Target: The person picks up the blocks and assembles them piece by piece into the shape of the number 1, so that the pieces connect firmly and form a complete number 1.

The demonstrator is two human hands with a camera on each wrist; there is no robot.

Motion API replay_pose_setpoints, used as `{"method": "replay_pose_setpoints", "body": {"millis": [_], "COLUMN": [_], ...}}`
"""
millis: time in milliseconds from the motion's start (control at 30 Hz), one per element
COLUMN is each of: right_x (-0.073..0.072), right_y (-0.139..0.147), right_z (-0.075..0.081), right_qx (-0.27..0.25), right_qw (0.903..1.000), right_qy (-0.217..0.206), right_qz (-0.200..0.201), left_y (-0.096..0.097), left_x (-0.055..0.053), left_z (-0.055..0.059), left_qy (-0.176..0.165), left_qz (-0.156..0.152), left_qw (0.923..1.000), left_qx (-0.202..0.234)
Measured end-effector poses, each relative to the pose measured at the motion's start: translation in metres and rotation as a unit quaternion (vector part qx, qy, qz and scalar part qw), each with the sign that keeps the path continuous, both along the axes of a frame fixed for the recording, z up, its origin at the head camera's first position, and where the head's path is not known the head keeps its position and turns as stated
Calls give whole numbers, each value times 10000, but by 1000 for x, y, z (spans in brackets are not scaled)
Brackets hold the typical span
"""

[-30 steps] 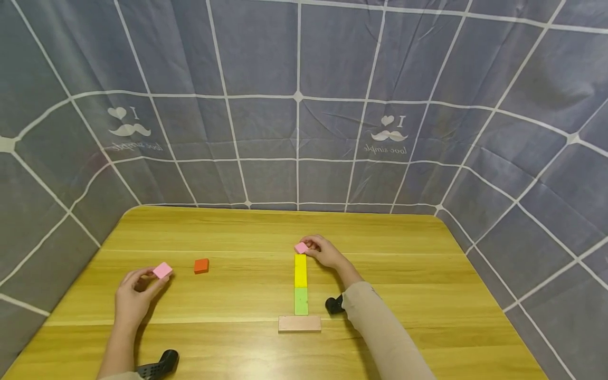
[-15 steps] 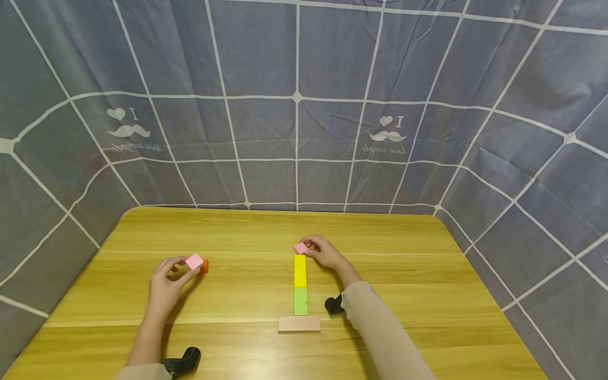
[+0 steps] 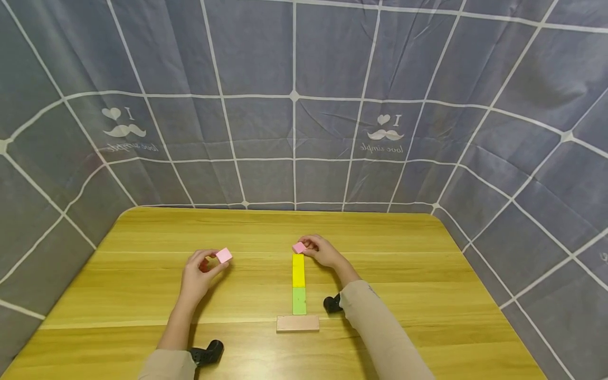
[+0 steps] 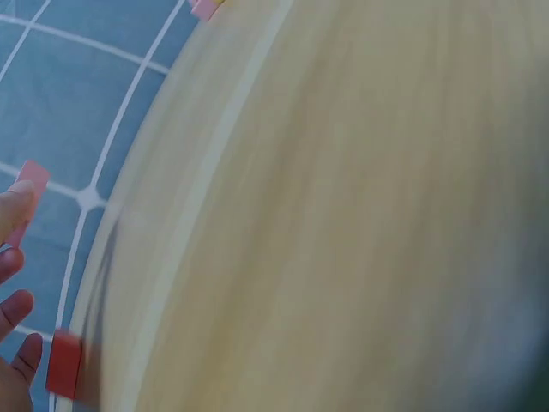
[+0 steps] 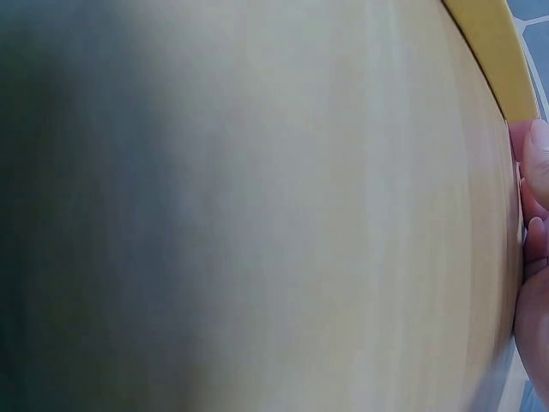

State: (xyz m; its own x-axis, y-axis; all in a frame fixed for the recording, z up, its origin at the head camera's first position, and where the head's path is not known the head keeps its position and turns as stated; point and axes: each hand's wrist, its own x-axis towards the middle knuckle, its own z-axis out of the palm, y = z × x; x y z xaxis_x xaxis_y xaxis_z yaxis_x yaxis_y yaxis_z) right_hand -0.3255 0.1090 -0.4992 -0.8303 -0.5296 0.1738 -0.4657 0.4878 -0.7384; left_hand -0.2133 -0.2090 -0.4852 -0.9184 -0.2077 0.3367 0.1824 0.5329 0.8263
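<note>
My left hand (image 3: 198,274) pinches a pink block (image 3: 224,255) above the left half of the table. Behind its fingers lies an orange-red block (image 4: 64,365), seen in the left wrist view and mostly hidden in the head view. My right hand (image 3: 324,251) holds a second pink block (image 3: 298,247) between thumb and fingers, at the far end of a yellow block (image 3: 298,271). Nearer to me, a green block (image 3: 299,301) continues the line, and a pale wooden block (image 3: 297,323) lies crosswise at its near end.
The wooden table (image 3: 256,295) has a rounded far edge with a grey-blue checked cloth (image 3: 266,126) hanging behind it. Black wrist-worn devices (image 3: 209,352) jut out beside both forearms.
My left hand has carried its pink block to the right, passing over the orange-red block. The right hand stays at the end of the yellow block.
</note>
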Motion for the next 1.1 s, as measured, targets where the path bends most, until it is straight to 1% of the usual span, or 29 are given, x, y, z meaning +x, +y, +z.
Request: {"method": "replay_pose_setpoints", "body": {"millis": [267, 533, 733, 933, 1100], "right_x": [-1, -2, -3, -4, -3], "right_y": [0, 0, 0, 0, 1], "right_z": [0, -2, -3, -3, -3], "right_qx": [-68, 1, 11, -10, 26], "right_qw": [9999, 10000, 9999, 9999, 10000], "right_qy": [-65, -70, 49, -26, -13], "right_qz": [48, 16, 111, 106, 95], "left_y": [21, 41, 55, 66, 73], "left_x": [-10, -24, -32, -40, -46], "left_z": [-2, -7, -11, -11, -13], "left_qy": [114, 286, 208, 170, -36], "left_qz": [-327, -545, -745, -895, -993], "left_qw": [9994, 9981, 9970, 9957, 9947], "left_qx": [85, 76, -87, -156, -254]}}
